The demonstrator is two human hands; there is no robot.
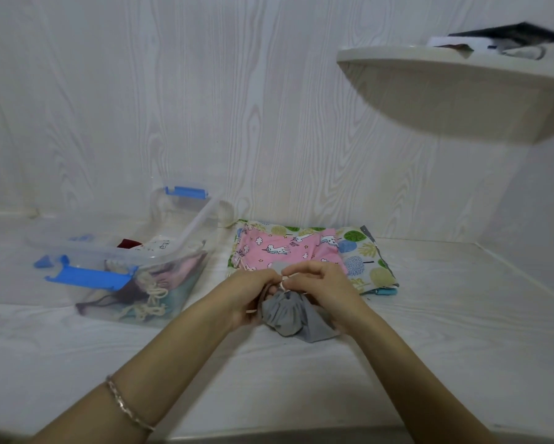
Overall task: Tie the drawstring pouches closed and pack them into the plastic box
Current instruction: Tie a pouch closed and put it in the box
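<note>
Okay so, left hand (253, 293): fingers curled, pinching the white drawstring (283, 285) at the neck of the grey pouch (288, 315)
Right hand (326, 290): pinching the same cord, right across from the left
Grey pouch: bunched up on the white surface (301, 379), between both hands, mouth gathered
Plastic box (125, 251): open, off to the left, well apart, several pouches inside
Pink unicorn pouch (285, 248): flat behind the hands, on top of a tree-print pouch (365, 261)

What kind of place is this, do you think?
Likely a room at home: pale wood-grain wall panels, a small wall shelf with clutter, and a clear plastic box of fabric pouches.
</note>
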